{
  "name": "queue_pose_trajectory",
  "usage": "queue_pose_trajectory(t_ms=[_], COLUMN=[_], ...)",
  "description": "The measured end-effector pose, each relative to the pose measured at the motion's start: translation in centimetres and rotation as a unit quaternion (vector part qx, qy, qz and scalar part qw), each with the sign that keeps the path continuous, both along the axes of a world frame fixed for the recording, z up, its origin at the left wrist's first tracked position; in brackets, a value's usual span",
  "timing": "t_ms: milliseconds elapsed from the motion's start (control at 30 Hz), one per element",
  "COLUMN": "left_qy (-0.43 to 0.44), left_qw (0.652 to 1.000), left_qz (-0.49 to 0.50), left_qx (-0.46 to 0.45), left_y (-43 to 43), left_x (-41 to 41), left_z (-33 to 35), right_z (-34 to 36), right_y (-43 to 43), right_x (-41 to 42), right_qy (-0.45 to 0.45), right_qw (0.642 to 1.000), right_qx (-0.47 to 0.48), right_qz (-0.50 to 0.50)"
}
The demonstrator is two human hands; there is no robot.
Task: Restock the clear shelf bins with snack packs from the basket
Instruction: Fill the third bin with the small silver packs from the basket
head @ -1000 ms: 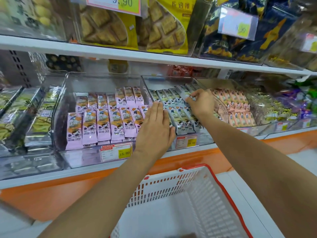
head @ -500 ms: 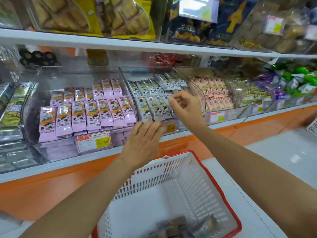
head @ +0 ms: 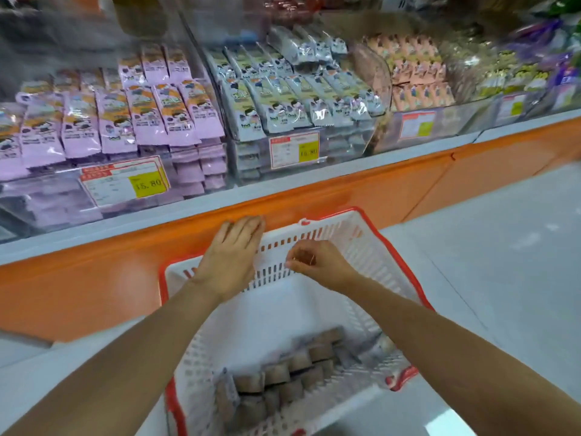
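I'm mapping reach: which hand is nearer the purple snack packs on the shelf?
Left. The left hand is over the basket's far left corner, below the purple snack packs; the right hand is farther right, over the basket's far wall.

Basket, white slotted plastic with red rim [head: 345,234]: upright, open-topped. Contents: brown-grey snack packs [head: 283,376], blurred, laid in rows at the basket's near end, with its far half bare. Clear plastic bin [head: 47,196], beyond the basket to its left: lilac foil packs [head: 141,121] in overlapping rows, filled to the front. Second clear bin [head: 345,146], straight beyond the basket: silver-grey foil packs [head: 283,105], overlapping, slanted rows. Third clear bin [head: 374,67], beyond the basket to its right: peach-coloured packs [head: 418,77] in rows.
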State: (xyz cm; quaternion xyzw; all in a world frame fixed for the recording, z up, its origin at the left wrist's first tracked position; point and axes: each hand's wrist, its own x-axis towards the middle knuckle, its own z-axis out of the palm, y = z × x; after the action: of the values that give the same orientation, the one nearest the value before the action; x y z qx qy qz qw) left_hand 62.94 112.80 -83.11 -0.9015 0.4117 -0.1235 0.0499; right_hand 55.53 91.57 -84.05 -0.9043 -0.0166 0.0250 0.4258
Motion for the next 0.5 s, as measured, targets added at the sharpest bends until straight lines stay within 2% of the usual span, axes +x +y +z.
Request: queue_pose_trajectory(t_ms=[133, 300, 367, 500], left_qy=[-0.004, -0.010, -0.013, -0.024], left_qw=[0.999, 0.998, 0.998, 0.997], left_qz=[0.043, 0.060, 0.064, 0.073], left_qx=[-0.023, -0.026, -0.025, -0.025], left_y=[-0.2, -0.2, -0.3, -0.7], left_x=[-0.1, 0.0, 0.1, -0.1], left_z=[-1.8, -2.7, -2.9, -3.3], right_z=[-5.9, -10.2, -11.4, -12.5], right_y=[0.3, 0.7, 0.9, 1.8], right_x=[-1.6, -3.7, -4.3, -4.7], right_qy=[0.154, 0.319, 0.351, 0.365], right_qw=[0.986, 0.934, 0.914, 0.899], right_qx=[-0.017, -0.076, -0.116, -0.154], right_qz=[0.067, 0.142, 0.166, 0.187])
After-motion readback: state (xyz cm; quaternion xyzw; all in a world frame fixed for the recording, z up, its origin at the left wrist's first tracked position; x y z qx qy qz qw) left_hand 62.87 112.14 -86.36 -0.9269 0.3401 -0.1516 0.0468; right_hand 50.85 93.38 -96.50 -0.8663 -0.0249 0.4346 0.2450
